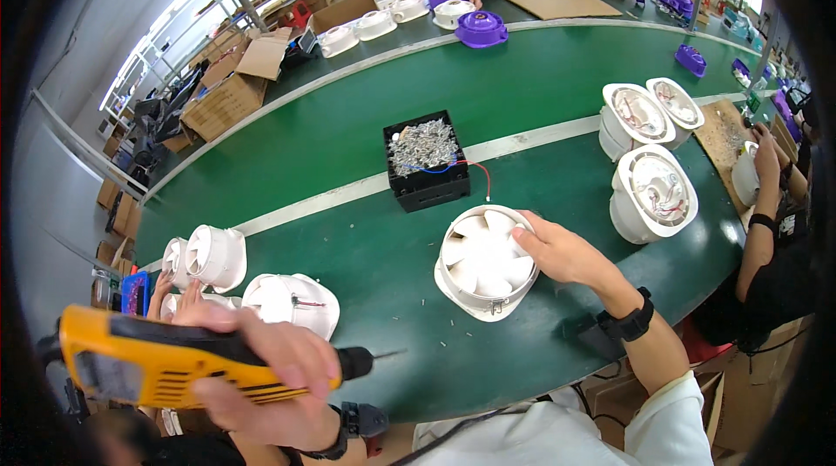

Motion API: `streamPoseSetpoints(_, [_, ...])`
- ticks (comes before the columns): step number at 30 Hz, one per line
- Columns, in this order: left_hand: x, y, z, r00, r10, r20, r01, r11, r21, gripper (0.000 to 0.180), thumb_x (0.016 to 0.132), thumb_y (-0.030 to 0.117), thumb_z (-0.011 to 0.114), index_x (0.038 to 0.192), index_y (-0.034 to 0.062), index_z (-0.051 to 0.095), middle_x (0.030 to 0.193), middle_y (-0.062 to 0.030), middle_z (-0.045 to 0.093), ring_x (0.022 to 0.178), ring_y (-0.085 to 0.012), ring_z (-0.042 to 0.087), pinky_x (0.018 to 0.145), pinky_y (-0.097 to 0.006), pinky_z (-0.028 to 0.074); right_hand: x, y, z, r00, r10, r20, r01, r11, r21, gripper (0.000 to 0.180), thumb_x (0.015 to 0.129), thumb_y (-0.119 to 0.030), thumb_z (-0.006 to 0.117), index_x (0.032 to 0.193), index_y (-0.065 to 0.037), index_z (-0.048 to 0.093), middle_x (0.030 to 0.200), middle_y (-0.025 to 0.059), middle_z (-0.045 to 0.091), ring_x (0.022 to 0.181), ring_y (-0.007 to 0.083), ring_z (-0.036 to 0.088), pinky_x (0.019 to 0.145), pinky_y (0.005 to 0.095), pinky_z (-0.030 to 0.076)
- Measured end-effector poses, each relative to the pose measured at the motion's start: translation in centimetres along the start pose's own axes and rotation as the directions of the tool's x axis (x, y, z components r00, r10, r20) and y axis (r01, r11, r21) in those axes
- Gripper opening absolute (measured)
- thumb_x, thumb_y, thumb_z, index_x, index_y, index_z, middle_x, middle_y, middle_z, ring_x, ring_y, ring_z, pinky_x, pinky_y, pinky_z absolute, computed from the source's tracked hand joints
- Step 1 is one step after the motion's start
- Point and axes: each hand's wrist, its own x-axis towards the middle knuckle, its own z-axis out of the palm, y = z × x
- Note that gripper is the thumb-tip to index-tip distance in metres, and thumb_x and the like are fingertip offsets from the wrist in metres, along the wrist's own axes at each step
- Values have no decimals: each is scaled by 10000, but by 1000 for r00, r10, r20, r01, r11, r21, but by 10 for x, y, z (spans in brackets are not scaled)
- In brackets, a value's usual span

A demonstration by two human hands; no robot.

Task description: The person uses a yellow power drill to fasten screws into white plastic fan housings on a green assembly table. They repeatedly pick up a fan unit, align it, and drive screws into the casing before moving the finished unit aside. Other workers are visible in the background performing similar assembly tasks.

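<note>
The right hand [557, 250] is laying its fingers [527, 226] over the rim of a white round fan housing [484, 261], steadying it on the green counter [540, 91] right in front of the person. The left hand [261, 379] is clenching its fingers around a yellow electric screwdriver [174, 361], whose bit is pointing toward the housing but is well apart from it.

The bit could skid off a screw head and scar the plastic or nick the steadying fingers, since they are sitting on the very rim. Loose screws scattered beside the housing could get swept off the counter.

Counted: one screwdriver, one black box of screws [426, 161] just behind the housing, three finished housings [653, 192] to the right, and about four more [218, 257] lying at the left.
</note>
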Motion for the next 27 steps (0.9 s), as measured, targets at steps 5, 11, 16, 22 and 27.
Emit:
streamPoseSetpoints(5, [-27,-43,1,951,-307,41,303,949,81,451,856,211,624,1169,6,372,609,-65,469,379,-167,461,338,-290,407,-4,13,-10,999,-15,29,13,998,57,421,971,-324,363,1189,21,465,1052,252,590,993,371,579,844,398,442])
streamPoseSetpoints(11, [-8,-77,23,769,-630,-110,604,660,447,316,776,23,632,1073,-3,527,780,-67,589,443,-115,519,386,-232,422,0,-17,-9,990,129,-52,-135,982,-133,656,958,-513,252,1257,33,458,1167,273,549,1077,392,535,938,398,400])
streamPoseSetpoints(16, [2,-108,20,786,-618,24,354,482,801,377,767,113,683,1083,-24,530,752,-84,625,546,-136,616,474,-255,491,-5,3,-28,934,339,116,-331,940,-79,674,962,-508,268,1172,80,521,1120,283,570,1094,355,538,958,367,383])
streamPoseSetpoints(22, [8,-125,25,636,-771,29,464,411,784,422,749,158,660,1119,4,529,686,-106,636,568,-170,652,552,-286,503,-5,1,-22,803,513,305,-595,646,479,533,975,-369,343,1336,22,376,1445,202,281,1296,366,315,1041,569,263])
streamPoseSetpoints(27, [-1,-130,15,659,-751,29,538,498,680,358,755,74,657,1067,-29,516,755,-95,636,573,-155,652,514,-256,513,3,-33,-13,824,529,203,-560,706,434,604,964,-480,287,1317,-13,437,1389,197,393,1275,326,365,1038,443,296])
